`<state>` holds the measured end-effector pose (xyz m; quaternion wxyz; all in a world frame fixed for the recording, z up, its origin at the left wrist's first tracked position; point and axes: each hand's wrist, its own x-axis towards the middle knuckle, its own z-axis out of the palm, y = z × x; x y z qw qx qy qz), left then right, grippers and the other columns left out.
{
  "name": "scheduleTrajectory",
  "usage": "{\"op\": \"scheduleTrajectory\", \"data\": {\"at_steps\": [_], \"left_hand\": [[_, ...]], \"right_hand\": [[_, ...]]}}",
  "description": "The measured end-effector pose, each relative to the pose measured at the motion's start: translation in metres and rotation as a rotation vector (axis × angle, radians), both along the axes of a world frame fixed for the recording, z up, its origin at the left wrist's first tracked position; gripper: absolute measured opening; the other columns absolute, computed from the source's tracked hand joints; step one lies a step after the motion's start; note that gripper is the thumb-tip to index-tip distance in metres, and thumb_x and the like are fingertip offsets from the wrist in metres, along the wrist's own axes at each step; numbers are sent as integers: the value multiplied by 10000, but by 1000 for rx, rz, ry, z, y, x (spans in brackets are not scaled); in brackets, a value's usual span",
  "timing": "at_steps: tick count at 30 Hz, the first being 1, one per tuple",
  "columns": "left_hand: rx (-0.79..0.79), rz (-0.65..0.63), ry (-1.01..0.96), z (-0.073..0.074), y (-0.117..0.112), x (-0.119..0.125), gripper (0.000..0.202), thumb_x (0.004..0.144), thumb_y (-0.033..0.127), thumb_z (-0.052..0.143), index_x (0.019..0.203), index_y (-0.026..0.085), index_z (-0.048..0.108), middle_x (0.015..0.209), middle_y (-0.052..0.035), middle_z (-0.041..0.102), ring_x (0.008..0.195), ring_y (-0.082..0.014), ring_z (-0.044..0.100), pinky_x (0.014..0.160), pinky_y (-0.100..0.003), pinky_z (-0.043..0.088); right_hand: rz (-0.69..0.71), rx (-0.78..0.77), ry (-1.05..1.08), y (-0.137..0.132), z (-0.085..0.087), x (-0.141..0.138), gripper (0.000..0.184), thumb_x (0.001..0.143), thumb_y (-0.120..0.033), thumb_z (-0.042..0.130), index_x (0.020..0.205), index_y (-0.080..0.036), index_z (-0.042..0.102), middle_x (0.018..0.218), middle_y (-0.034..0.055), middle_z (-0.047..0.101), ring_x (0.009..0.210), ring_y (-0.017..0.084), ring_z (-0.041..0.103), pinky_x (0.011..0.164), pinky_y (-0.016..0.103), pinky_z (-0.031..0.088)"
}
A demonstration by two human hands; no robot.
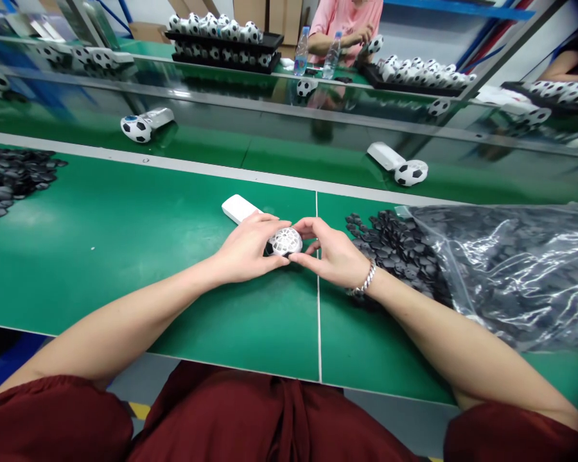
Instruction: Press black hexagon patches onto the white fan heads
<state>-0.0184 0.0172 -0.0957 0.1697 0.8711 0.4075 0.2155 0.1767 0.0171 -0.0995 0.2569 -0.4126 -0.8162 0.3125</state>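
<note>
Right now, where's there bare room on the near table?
Green table lies bare between the left-side black pile and left hand, a white speck aside, and between that hand and the near edge. Crowded: right of the right hand, with black pieces and a plastic bag.

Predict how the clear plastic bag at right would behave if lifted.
The bag would probably sag, as its film looks wrinkled. It may feel slippery, given its glossy highlights. Its dark contents could shift, if loose like the black pieces beside it.
</note>
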Motion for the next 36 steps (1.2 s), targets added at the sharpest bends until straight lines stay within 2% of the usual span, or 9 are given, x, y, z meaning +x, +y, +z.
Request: {"op": "scheduleTrajectory", "data": {"at_steps": [5, 9, 13, 18, 23, 28, 30, 32, 36], "left_hand": [[5, 1, 32, 1, 0, 1, 515, 741, 374, 587, 1186, 136, 488, 1161, -104, 555, 1097, -240, 462, 934, -393, 386], [-5, -17, 31, 2, 0, 0, 528, 734, 379, 590, 1186, 129, 482, 1176, -108, 546, 1102, -239, 461, 938, -384, 386], [-1, 28, 19, -2, 1, -1, 623, 725, 396, 589, 1240, 102, 399, 1239, -140, 493, 1139, -267, 432, 956, -424, 369], [57, 14, -23, -8, 0, 0, 602, 719, 393, 595, 1206, 102, 395, 1205, -144, 510, 1095, -272, 461, 928, -437, 389], [84, 11, -43, -9, 2, -1, 542, 721, 393, 588, 1149, 98, 435, 1146, -135, 542, 1050, -251, 493, 915, -411, 402], [7, 21, -8, -9, 5, -1, 788, 608, 535, 671, 1219, 122, 395, 1232, -136, 502, 1151, -293, 432, 988, -468, 330], [13, 24, 27, -9, 4, -1, 826, 582, 570, 683, 1219, 121, 411, 1235, -140, 499, 1178, -304, 405, 1032, -502, 257], [16, 30, 57, -8, 3, -1, 730, 638, 516, 669, 1207, 124, 436, 1236, -138, 499, 1206, -298, 383, 1062, -526, 178], [-55, -49, 77, -6, 1, -5, 622, 718, 350, 627, 1268, 183, 387, 1313, -103, 437, 1291, -287, 259, 1071, -544, 142]], "right_hand": [[68, -30, -32, 5, 1, 1, 485, 740, -328, 605, 1146, -138, 419, 1174, 148, 547, 1021, 220, 566, 844, 412, 506], [81, -86, -10, 9, -1, 2, 505, 739, -354, 612, 1167, -155, 432, 1184, 124, 548, 1032, 215, 560, 798, 373, 535], [122, 8, -41, 12, -4, 2, 486, 753, -378, 600, 1159, -152, 460, 1159, 119, 564, 972, 205, 581, 780, 360, 540], [126, 119, -84, 11, -8, 2, 469, 774, -386, 571, 1158, -139, 463, 1123, 130, 571, 977, 218, 561, 791, 380, 525], [112, 88, -54, 8, -7, -1, 447, 771, -355, 574, 1154, -154, 461, 1134, 113, 569, 982, 206, 561, 809, 369, 513], [59, 70, -98, 18, 10, 10, 347, 773, -360, 563, 1062, -169, 542, 1051, 80, 618, 908, 184, 596, 759, 330, 510], [-75, 169, -172, 24, 21, 23, 296, 760, -347, 570, 985, -156, 585, 966, 81, 633, 833, 178, 603, 692, 307, 503], [-183, 249, -324, 31, 31, 38, 204, 755, -311, 563, 875, -156, 619, 846, 66, 637, 756, 171, 593, 671, 304, 481], [-224, 151, -695, 39, 40, 61, 111, 743, -259, 553, 745, -183, 634, 737, 35, 635, 672, 163, 568, 631, 297, 437]]}}
